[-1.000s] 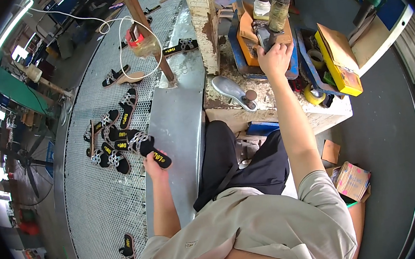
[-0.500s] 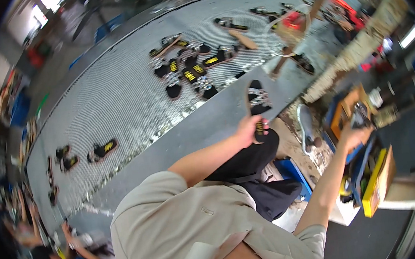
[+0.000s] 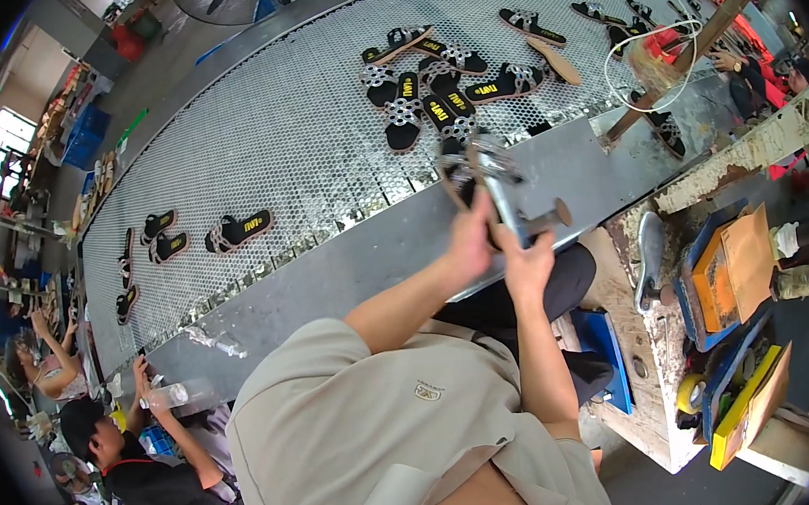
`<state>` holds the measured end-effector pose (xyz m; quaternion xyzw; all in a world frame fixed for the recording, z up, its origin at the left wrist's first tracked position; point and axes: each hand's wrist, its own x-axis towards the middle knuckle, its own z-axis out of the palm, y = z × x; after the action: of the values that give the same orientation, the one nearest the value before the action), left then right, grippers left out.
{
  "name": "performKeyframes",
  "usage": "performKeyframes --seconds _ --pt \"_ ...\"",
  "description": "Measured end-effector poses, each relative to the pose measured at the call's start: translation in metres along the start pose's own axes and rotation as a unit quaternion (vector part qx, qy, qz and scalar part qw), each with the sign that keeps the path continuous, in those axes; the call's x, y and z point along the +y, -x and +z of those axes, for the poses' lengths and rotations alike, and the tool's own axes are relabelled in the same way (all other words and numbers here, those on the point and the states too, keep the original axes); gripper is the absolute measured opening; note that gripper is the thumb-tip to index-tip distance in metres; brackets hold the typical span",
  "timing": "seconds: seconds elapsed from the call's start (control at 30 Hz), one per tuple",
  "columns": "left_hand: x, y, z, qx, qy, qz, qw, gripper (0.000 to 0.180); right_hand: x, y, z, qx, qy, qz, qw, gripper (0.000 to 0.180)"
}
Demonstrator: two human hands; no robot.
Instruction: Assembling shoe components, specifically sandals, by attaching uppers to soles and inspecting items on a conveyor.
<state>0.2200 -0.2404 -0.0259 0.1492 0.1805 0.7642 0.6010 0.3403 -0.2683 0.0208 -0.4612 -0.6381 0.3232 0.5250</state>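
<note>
Centrally in the frame, the sandal (image 3: 460, 174) is gripped by the left hand (image 3: 470, 241), its long axis running toward the top. Just right, the right hand (image 3: 525, 262) grips a metal tool (image 3: 506, 194) touching it. Beyond lies the perforated conveyor (image 3: 296, 136) carrying more sandals (image 3: 438, 93).

The left hand (image 3: 469, 238) and right hand (image 3: 528, 258) are meeting over the grey metal rim (image 3: 356, 257) of the perforated conveyor belt (image 3: 267, 139), gripping a blurred black sandal (image 3: 460, 174) and a silvery metal tool (image 3: 501, 190). Beyond them on the belt, black strappy sandals (image 3: 437, 79) are lying clustered. Right of the hands, a worn wooden bench (image 3: 641, 327) is carrying orange and yellow boxes (image 3: 732, 270).
</note>
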Motion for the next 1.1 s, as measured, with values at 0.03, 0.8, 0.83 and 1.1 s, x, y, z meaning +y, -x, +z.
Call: performKeyframes --seconds 0.03,0.8,0.83,1.1 --pt "0.026 -0.002 -0.013 0.014 0.032 0.075 0.997 0.054 -0.003 0.006 0.006 -0.049 -0.006 -0.034 0.998 0.070" --pt "-0.033 -0.001 0.031 -0.062 -0.147 -0.035 0.987 0.072 0.008 -0.011 -0.029 0.025 0.061 0.002 0.998 0.074" --pt "-0.040 -0.004 0.048 -0.097 -0.161 -0.048 0.981 0.072 0.011 -0.019 -0.039 0.057 0.073 0.005 0.996 0.073" --pt "-0.074 -0.053 0.086 -0.140 -0.255 -0.143 0.946 0.087 0.015 -0.072 -0.172 0.255 0.084 0.010 0.963 0.066"
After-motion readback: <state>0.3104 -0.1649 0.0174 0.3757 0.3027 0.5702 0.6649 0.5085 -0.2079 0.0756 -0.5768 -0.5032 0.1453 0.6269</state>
